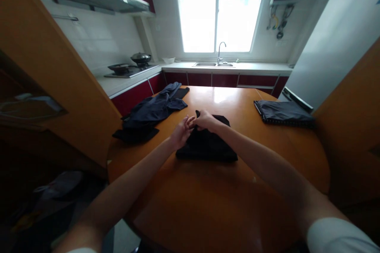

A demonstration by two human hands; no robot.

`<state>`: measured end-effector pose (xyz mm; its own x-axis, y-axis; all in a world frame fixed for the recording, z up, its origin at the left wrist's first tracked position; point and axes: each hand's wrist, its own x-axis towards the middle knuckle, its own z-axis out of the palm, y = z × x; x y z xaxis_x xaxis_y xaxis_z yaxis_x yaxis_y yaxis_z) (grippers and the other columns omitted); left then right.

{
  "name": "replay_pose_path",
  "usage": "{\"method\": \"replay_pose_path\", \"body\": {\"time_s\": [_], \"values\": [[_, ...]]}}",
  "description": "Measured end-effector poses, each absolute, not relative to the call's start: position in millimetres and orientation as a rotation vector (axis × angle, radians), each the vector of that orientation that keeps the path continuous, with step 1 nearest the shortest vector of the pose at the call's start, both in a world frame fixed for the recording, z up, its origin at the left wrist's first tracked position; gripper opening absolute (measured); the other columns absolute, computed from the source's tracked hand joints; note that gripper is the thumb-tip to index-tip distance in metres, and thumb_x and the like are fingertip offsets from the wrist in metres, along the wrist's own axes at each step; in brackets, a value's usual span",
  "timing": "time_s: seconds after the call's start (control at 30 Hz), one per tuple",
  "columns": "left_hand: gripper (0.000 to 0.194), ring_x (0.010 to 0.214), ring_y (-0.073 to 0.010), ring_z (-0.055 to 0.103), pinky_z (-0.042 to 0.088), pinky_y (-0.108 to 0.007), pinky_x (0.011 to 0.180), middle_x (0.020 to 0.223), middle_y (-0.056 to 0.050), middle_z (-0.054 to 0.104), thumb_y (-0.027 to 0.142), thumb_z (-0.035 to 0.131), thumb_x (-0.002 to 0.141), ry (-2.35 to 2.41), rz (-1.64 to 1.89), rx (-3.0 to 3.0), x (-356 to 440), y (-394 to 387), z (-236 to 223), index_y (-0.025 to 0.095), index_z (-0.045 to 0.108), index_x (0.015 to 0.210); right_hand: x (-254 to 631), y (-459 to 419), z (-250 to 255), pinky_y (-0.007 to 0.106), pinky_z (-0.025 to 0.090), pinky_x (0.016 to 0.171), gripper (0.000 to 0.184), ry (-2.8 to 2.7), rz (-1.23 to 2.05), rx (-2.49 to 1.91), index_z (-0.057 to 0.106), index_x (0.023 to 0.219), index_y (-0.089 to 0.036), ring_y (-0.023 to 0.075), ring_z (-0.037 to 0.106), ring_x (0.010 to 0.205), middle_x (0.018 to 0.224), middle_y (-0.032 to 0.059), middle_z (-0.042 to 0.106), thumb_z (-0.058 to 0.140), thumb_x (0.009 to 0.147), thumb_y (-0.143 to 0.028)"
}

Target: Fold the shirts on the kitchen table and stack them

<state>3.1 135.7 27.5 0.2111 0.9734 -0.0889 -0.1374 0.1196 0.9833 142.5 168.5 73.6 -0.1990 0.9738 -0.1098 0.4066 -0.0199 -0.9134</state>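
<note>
A black folded garment (212, 142) lies on the wooden table in front of me; its exact kind cannot be made out. My right hand (204, 120) is closed at the garment's upper left corner, pinching a bit of the cloth that sticks up. Just beside it is my left hand (181, 131), palm turned upward and fingers apart, with the fingertips close to the right hand's fingers. Whether those fingertips touch the cloth is hard to see.
Dark blue and black clothes (154, 106) lie loosely heaped on the table's left side. A stack of folded dark clothes (283, 112) sits at the right. The round table (208, 193) borders wooden panels on both sides. Behind are a sink (208, 64) and a stove (133, 72) with pans.
</note>
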Motion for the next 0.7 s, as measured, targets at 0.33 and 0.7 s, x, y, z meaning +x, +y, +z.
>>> {"method": "replay_pose_path", "body": {"time_s": [0.33,0.7], "values": [[0.065,0.117,-0.0225,0.067,0.055,-0.037,0.101,0.133,-0.006,0.069,0.029,0.06,0.093,1.126,1.07,1.357,2,131,-1,0.028,0.043,0.156,197,190,32,0.028,0.058,0.074,0.03,-1.696,0.835,-1.329,0.071,0.109,-0.016,0.016,0.071,0.075,0.09,0.0062,0.076,0.059,0.082,-0.01],[0.069,0.118,-0.0252,0.068,0.055,-0.039,0.104,0.141,-0.007,0.064,0.011,0.065,0.082,1.164,1.088,1.28,-6,121,28,0.023,0.054,0.149,265,198,-12,0.028,0.053,0.081,0.027,-1.615,0.779,-1.395,0.076,0.091,-0.016,0.0209,0.069,0.092,0.091,0.0051,0.078,0.058,0.087,-0.035]]}}
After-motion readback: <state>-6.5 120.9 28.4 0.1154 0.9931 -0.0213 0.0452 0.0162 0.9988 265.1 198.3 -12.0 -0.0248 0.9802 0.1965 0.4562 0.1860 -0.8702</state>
